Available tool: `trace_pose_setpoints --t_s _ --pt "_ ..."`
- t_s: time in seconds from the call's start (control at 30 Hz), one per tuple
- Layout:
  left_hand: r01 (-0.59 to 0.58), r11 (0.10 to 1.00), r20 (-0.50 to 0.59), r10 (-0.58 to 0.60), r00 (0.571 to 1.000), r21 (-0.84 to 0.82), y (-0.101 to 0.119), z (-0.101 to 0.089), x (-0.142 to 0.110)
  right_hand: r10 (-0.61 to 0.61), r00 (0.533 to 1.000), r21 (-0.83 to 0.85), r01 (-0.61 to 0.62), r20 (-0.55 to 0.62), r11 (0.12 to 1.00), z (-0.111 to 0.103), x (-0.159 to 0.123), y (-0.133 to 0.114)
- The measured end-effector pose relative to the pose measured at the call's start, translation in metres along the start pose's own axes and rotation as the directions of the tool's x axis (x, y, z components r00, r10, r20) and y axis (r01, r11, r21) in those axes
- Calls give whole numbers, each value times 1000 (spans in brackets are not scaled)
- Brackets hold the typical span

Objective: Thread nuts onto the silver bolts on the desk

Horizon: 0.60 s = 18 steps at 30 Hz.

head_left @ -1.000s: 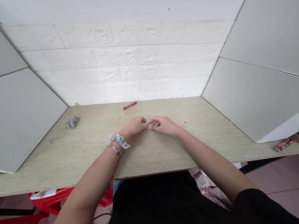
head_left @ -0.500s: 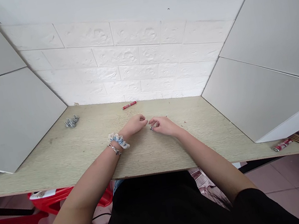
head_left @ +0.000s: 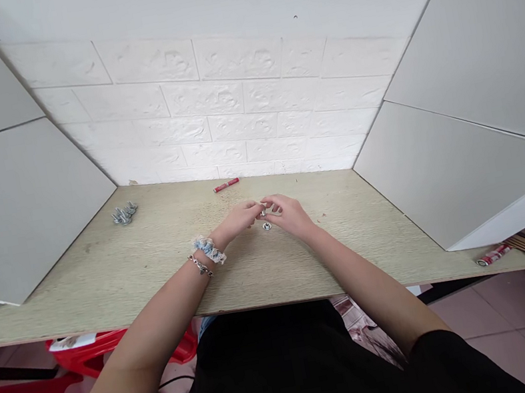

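Note:
My left hand (head_left: 242,216), with a scrunchie and a chain bracelet at the wrist, is closed in a pinch. Its fingertips meet those of my right hand (head_left: 290,212) above the middle of the table. A small silvery metal piece (head_left: 264,212) shows between the fingertips of both hands; its exact kind is too small to make out. Right below it, a round metal part (head_left: 266,226) with a raised centre lies flat on the wood. Fingers partly hide the held piece.
Several bolts with wide round bases (head_left: 124,213) stand clustered at the back left of the wooden table (head_left: 153,270). A red marker-like tube (head_left: 226,184) lies near the wall, another red tube (head_left: 493,254) at the front right. White panels (head_left: 485,164) flank both sides.
My hands have come together from slightly apart. My right fingers have left the round metal part, which now lies uncovered, and moved up to the small metal piece at my left fingertips.

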State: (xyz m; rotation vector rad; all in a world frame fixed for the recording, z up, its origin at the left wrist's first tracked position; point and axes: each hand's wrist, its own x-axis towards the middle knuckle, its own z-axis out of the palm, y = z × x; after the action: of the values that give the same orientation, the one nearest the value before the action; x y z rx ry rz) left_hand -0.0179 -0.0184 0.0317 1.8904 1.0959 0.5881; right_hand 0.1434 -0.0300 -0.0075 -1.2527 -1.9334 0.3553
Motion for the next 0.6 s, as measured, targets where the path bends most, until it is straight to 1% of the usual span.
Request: trace_pose_setpoints --t_s 0.13,0.23,0.3,0.43,0.53,0.6 --pt "16 999 20 -16 1000 -32 1 3 -3 2 1000 -22 -3 -22 1000 1 0 -1" --pt "21 999 8 -20 1000 -35 -4 4 -1 46 999 -28 -46 -10 999 0 -1 -4" --pt "36 999 -2 -36 999 -10 -7 4 2 76 997 -27 -76 14 997 -1 -2 -7" --pt "53 992 -2 -53 999 116 -13 5 8 112 989 -36 -109 99 993 -5 -1 -9" --pt "8 970 -28 -1 1000 241 -17 5 11 145 977 -73 -135 158 988 -7 0 -4" --pt "-11 954 -13 16 1000 300 -20 4 11 143 971 -106 -124 194 987 -8 1 0"
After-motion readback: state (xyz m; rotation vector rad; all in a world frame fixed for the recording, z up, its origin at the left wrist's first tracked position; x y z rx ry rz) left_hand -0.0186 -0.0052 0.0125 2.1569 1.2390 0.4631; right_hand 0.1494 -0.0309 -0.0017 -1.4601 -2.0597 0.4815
